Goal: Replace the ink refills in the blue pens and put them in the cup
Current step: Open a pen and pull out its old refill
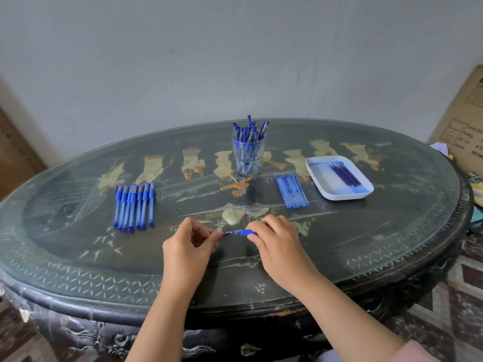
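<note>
Both hands work above the near middle of the desk (366, 244). The right hand (274, 244) curls its fingers round the barrel of a blue pen (244, 232), which lies level and crosswise; the pen's far end shows just past the knuckles. The left hand (188, 241) pinches the thin tip end of the same pen between thumb and forefinger, its other fingers curled.

To the left lies a row of blue pens (133, 205), side by side and capped ends away from the person. Beyond the hands, near the desk's far edge, stands a clear cup (260, 158) holding many blue pens upright. To the right lies a group of loose refills (291, 190), and just beside them a white tray (342, 197) holds further refills, some dark and some pale. A cardboard box (465, 121) leans at the far right.
</note>
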Demonstrator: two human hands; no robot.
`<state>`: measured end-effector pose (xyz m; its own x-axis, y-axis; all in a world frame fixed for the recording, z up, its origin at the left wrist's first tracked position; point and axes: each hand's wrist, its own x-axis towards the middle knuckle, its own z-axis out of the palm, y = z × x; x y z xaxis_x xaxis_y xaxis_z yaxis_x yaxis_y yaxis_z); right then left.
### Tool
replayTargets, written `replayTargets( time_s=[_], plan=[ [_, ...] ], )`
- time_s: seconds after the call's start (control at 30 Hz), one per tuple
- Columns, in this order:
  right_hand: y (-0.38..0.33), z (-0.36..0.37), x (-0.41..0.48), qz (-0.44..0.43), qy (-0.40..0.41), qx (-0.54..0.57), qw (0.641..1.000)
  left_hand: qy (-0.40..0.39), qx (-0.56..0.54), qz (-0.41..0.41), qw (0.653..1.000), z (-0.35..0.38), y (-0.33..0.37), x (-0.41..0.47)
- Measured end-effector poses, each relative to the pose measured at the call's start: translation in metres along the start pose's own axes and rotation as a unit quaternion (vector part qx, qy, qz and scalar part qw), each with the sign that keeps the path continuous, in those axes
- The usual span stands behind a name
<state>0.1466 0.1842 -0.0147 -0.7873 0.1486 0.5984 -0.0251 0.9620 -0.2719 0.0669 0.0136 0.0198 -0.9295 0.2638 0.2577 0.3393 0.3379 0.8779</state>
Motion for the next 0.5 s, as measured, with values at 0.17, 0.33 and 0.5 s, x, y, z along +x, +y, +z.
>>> replayTargets(
  time_s=[0.17,0.33,0.5],
  plan=[
    [-0.001,0.001,0.000,-0.007,-0.001,-0.014,1.000,-0.029,0.081,0.032,0.996,0.009,-0.005,0.003],
    [-0.001,0.001,0.000,-0.011,0.008,-0.016,1.000,-0.041,0.105,0.057,0.992,0.011,-0.010,0.005],
    [0.001,0.001,0.000,-0.011,0.011,-0.011,1.000,-0.021,0.055,0.020,0.998,0.007,-0.004,0.003]
  ],
)
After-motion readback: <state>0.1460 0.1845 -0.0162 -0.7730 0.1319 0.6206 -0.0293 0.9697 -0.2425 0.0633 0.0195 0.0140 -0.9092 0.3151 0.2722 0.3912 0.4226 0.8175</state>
